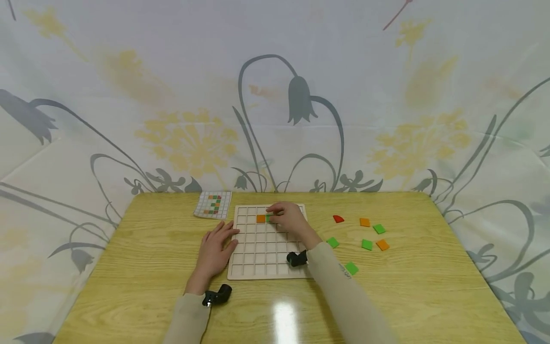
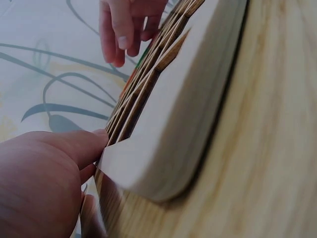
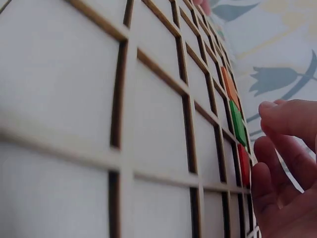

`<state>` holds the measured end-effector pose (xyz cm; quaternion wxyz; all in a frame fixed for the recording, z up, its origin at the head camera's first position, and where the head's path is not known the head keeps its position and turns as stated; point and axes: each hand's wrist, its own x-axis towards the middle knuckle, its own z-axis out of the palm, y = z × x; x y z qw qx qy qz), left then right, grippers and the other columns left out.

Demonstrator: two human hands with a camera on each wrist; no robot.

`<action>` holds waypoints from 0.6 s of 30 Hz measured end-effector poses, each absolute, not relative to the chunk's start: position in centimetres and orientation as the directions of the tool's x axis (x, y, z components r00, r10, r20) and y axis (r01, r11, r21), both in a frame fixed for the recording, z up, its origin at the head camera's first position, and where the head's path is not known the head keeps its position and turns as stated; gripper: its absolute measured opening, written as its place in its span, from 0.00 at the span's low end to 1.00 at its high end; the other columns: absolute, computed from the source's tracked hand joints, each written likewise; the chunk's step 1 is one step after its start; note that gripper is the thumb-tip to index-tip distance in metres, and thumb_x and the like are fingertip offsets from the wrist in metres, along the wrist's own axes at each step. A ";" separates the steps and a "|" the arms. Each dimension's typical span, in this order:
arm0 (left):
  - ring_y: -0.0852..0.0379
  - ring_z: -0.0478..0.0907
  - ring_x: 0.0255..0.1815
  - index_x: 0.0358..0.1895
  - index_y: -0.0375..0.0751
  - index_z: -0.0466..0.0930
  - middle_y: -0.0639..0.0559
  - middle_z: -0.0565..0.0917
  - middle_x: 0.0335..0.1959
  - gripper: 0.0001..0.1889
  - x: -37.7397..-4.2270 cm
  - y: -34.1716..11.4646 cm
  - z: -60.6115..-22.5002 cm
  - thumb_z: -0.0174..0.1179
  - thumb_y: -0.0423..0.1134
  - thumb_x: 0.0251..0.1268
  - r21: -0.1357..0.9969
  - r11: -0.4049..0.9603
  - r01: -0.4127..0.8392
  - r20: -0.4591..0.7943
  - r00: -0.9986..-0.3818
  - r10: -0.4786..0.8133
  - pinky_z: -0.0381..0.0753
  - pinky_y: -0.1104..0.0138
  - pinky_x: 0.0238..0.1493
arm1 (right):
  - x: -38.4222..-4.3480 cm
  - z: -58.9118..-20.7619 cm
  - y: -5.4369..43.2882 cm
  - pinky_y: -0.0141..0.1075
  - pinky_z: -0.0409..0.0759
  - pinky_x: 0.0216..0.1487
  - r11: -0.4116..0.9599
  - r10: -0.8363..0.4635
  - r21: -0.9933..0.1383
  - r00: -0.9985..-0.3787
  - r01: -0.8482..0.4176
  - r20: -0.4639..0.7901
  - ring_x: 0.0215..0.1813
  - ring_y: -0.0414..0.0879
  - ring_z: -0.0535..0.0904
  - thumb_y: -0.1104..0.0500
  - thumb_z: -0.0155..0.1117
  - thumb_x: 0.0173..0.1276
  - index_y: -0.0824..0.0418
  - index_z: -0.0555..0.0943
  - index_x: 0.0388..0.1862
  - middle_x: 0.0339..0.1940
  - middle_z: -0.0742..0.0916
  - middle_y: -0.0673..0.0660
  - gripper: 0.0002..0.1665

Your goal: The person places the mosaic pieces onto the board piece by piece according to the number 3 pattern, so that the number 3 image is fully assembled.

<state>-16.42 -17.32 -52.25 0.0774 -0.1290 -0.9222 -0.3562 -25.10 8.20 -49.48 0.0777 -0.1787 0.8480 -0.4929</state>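
A pale wooden grid board (image 1: 260, 248) lies on the table. My left hand (image 1: 215, 251) rests at its left side, fingers extended; in the left wrist view the thumb (image 2: 91, 144) touches the board's edge. Over the upper part of the board hovers my right hand (image 1: 289, 220), its fingers loosely bent with nothing visible between them. Beneath and beside it, an orange tile (image 3: 230, 88), a green tile (image 3: 237, 123) and a red piece (image 3: 243, 164) sit in neighbouring cells of one row. In the head view that hand hides the red piece and part of the green tile.
Right of the board lie a red quarter-round piece (image 1: 338, 219) and several loose tiles, among them a green tile (image 1: 379, 229) and an orange tile (image 1: 364, 222). A printed pattern card (image 1: 226, 205) lies beyond the board's upper left. Patterned cloth (image 1: 266, 143) hangs behind the table.
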 end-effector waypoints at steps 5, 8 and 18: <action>0.40 0.58 0.76 0.60 0.40 0.81 0.44 0.70 0.72 0.16 -16.4 -17.3 -52.1 0.60 0.37 0.72 0.633 0.718 0.290 0.234 -0.955 0.180 0.47 0.36 0.71 | -25.0 -49.4 9.6 0.42 0.83 0.48 0.445 -0.366 -0.863 -0.928 -0.239 0.068 0.54 0.54 0.81 0.65 0.66 0.69 0.64 0.85 0.53 0.56 0.84 0.57 0.15; 0.40 0.58 0.76 0.60 0.41 0.81 0.44 0.70 0.72 0.16 -16.4 -17.4 -52.1 0.59 0.37 0.72 0.632 0.718 0.292 0.236 -0.955 0.180 0.47 0.36 0.70 | -24.9 -49.2 10.5 0.43 0.83 0.48 0.474 -0.355 -0.845 -0.932 -0.246 0.072 0.53 0.53 0.81 0.64 0.65 0.70 0.62 0.86 0.54 0.55 0.85 0.57 0.14; 0.40 0.57 0.76 0.60 0.40 0.81 0.43 0.70 0.72 0.16 -16.3 -17.3 -52.1 0.59 0.37 0.73 0.647 0.705 0.292 0.233 -0.955 0.182 0.46 0.36 0.71 | -24.0 -48.9 15.0 0.45 0.82 0.50 0.540 -0.312 -0.806 -0.947 -0.242 0.075 0.52 0.52 0.80 0.63 0.66 0.70 0.61 0.86 0.53 0.54 0.84 0.56 0.14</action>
